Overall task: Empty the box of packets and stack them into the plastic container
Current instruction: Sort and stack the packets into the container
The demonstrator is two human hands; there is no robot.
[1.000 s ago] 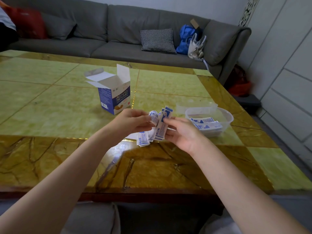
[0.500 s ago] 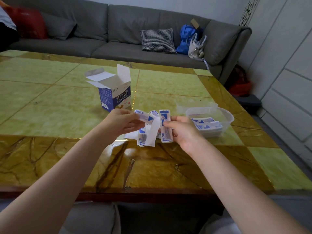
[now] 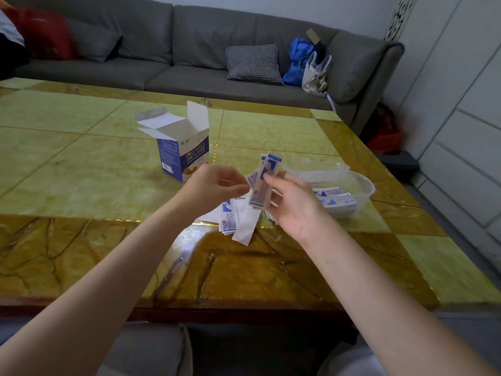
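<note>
The blue and white box (image 3: 181,150) stands upright on the table with its top flaps open. My right hand (image 3: 294,204) holds a small upright bundle of blue and white packets (image 3: 264,183) above the table. My left hand (image 3: 214,187) is just left of the bundle, fingers curled, its fingertips pinching a packet's edge. More loose packets (image 3: 237,222) lie in a heap on the table below both hands. The clear plastic container (image 3: 364,185) sits to the right, with several packets (image 3: 336,200) lying flat inside.
The clear lid (image 3: 317,169) leans behind the container. The green and amber stone table (image 3: 81,172) is wide, its near edge close to my lap. A grey sofa (image 3: 189,50) with a checked cushion and bags runs along the far side.
My right hand has lifted the bundle of packets and turned it upright. My left hand has moved up beside it. The heap on the table has spread a little.
</note>
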